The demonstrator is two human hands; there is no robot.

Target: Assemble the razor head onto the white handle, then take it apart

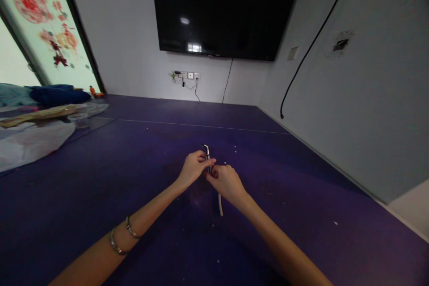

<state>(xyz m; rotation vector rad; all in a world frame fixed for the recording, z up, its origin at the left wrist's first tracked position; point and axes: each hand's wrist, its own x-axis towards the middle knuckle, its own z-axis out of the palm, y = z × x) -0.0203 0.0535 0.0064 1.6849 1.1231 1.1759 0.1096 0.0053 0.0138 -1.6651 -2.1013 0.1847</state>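
A slim dark tool with a bent, shiny metal neck (207, 148) stands up between my hands over the purple surface. My left hand (193, 167) pinches its upper part between thumb and fingers. Just below, the fingers of my right hand (228, 183) are closed round its lower part. A short pale tube or stick (220, 205) shows beneath my right hand; whether it joins the tool is hidden by that hand. The tool's exact kind is too small to make out.
Small white bits (235, 148) dot the purple surface (150, 214). Plastic bags (36, 143) and folded blue cloth (60, 94) lie at the left. On the wall are a large television (221, 9) and sockets (190, 75). A black cable (310, 49) hangs at the right.
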